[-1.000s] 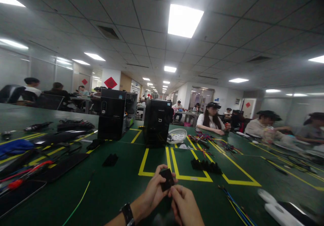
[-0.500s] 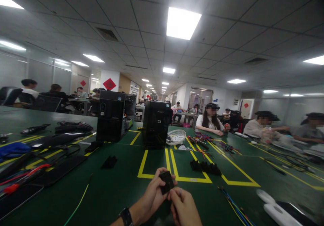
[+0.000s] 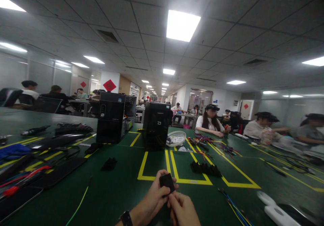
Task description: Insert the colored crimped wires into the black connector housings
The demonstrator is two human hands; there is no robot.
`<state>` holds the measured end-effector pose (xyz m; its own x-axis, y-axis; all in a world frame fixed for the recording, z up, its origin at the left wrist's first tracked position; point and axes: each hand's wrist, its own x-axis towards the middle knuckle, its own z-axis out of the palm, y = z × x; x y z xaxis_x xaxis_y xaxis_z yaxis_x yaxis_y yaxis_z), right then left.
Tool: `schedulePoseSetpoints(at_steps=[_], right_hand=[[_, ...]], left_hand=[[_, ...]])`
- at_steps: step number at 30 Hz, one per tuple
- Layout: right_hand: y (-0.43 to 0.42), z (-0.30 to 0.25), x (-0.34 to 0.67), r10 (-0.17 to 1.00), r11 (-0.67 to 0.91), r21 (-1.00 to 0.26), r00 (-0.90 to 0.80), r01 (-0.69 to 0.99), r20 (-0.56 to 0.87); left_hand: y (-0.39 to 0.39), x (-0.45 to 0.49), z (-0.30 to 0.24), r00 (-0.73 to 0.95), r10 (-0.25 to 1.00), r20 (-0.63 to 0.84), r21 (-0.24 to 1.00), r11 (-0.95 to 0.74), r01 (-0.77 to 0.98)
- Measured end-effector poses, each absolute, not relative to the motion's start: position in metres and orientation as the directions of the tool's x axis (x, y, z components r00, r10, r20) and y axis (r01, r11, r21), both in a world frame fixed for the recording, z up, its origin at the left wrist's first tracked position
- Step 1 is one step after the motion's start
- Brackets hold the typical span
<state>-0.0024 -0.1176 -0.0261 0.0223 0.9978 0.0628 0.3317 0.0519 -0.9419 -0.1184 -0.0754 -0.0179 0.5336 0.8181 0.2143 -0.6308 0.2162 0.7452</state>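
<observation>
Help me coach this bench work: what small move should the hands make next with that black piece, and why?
Probably steady the small black part in the left hand while the right hand works its lower edge. The left grip pinches it upright above the green table, and the right fingertips meet just beneath it.

left hand (image 3: 154, 199): comes in from the lower left, fingers curled up and pinched shut on a small black piece (image 3: 167, 181), thumb on the near face, fingertips wrapped over the far edge
left wrist: bent slightly, dark watch band around it, forearm runs off the bottom edge
right hand (image 3: 182, 209): sits just right of the left fingers and a bit below them, knuckles up, fingertips tucked in toward the left thumb
right grip: looks like it's pinching something tiny, can't really tell, too blurry
</observation>
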Motion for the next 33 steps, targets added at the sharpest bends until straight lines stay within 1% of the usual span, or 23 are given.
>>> schedulePoseSetpoints(at_steps=[4,9,12,19,23,28,33], right_hand=[[-0.117,-0.023,-0.002,0.999,0.038,-0.942,0.020,0.334,0.047],[-0.116,-0.020,-0.001,1.000,-0.006,-0.961,0.003,0.276,-0.005],[-0.116,-0.021,-0.003,1.000,-0.015,-0.972,-0.018,0.236,-0.020],[-0.112,-0.027,-0.007,0.999,0.006,-0.982,-0.046,0.188,-0.003],[-0.106,-0.034,-0.003,0.998,0.001,-0.983,-0.064,0.185,-0.011],[-0.099,-0.041,0.002,0.996,0.016,-0.985,-0.085,0.174,0.002],[-0.095,-0.047,0.005,0.999,0.031,-0.986,-0.049,0.161,0.024]], left_hand=[[-0.076,-0.115,-0.020,0.525,0.823,0.218,0.792,0.165,-0.588],[-0.070,-0.111,-0.026,0.518,0.820,0.242,0.819,0.114,-0.562],[-0.069,-0.112,-0.028,0.516,0.827,0.224,0.836,0.110,-0.538],[-0.067,-0.114,-0.029,0.504,0.852,0.139,0.829,0.178,-0.530],[-0.069,-0.112,-0.028,0.506,0.850,0.147,0.851,0.152,-0.502],[-0.074,-0.108,-0.026,0.454,0.879,0.145,0.838,0.134,-0.528],[-0.075,-0.106,-0.024,0.423,0.892,0.162,0.853,0.088,-0.514]])
